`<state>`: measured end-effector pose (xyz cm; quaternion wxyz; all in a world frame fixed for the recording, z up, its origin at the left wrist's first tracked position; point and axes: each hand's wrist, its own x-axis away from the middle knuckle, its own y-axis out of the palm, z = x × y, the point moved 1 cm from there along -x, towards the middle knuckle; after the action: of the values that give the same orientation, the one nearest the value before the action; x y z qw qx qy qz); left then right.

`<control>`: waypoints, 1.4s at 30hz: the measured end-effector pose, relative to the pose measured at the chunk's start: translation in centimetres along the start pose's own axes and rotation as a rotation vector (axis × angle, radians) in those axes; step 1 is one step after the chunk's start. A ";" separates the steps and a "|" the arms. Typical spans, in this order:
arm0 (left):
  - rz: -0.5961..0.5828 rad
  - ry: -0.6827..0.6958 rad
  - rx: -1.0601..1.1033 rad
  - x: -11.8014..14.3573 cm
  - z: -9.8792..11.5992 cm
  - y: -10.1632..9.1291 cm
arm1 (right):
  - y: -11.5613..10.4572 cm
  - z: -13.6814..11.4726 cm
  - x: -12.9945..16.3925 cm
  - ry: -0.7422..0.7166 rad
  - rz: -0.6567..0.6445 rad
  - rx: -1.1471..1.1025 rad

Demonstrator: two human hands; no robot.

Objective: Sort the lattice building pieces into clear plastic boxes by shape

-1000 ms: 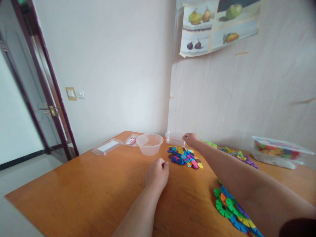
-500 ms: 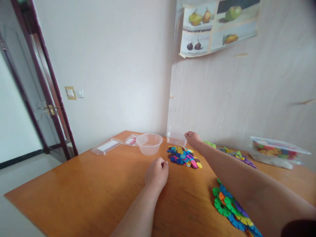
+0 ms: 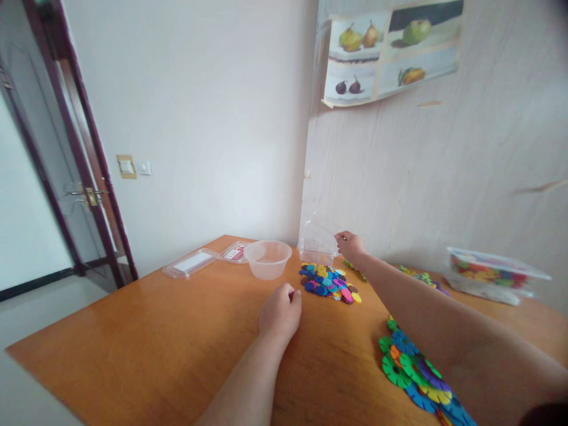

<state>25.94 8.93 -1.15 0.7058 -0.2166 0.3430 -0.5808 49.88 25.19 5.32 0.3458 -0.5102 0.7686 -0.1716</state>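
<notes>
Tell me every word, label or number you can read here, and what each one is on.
No text can be read anywhere in this view.
Flat clear lid beside the round clear bowl: a red and white label, too small and blurred to read.
Long clear lid: a white label, no lettering visible.
Fruit poster on the wall: pictures only, no legible words.
Clear lid lifted by the right hand: unmarked.

A clear plastic lid stands tilted up at the far side of the counter, its right edge pinched in the right hand, its lower edge over a small clear container. Just near of the container lies a heap of small coloured snowflake discs.
</notes>
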 end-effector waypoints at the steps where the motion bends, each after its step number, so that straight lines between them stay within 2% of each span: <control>1: -0.003 0.000 0.002 0.0 0.0 0.0 | -0.2 -0.2 0.3 0.004 -0.003 -0.029; 7: 0.009 -0.004 0.008 -0.2 -0.2 0.2 | -2.1 -2.1 3.3 0.005 -0.049 -0.178; 13: 0.045 0.033 0.105 -1.0 -0.7 0.4 | -4.3 -3.5 8.9 -0.004 -0.129 -0.311; 15: 0.111 0.030 0.138 -1.2 -0.7 -0.1 | -5.0 -3.6 11.3 -0.014 -0.162 -0.346; 18: 0.291 0.019 0.252 -1.6 -0.6 -1.6 | -6.0 -3.3 14.9 -0.056 -0.220 -0.390; 22: 0.528 -0.023 0.611 -2.2 -1.0 -3.8 | -6.6 -2.9 19.1 -0.129 -0.274 -0.309; 25: 0.671 -0.102 0.876 -2.5 -1.7 -5.0 | -6.4 -2.9 21.5 -0.175 -0.309 -0.255; 28: 0.754 -0.145 1.002 -2.6 -2.1 -5.7 | -5.4 -3.2 23.2 -0.204 -0.353 -0.209; 32: 0.805 -0.158 1.007 -2.6 -2.1 -6.3 | -3.5 -4.1 24.3 -0.275 -0.376 -0.176; 36: 0.814 -0.170 1.007 -2.6 -2.0 -6.6 | -1.8 -4.7 24.6 -0.279 -0.361 -0.144; 42: 0.827 -0.171 0.986 -2.6 -2.0 -6.8 | -1.1 -4.4 24.9 -0.278 -0.360 -0.089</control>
<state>19.66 10.05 2.85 0.9126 0.2372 0.0335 -0.3313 41.48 1.82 0.19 0.3893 -0.6726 0.6170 -0.1242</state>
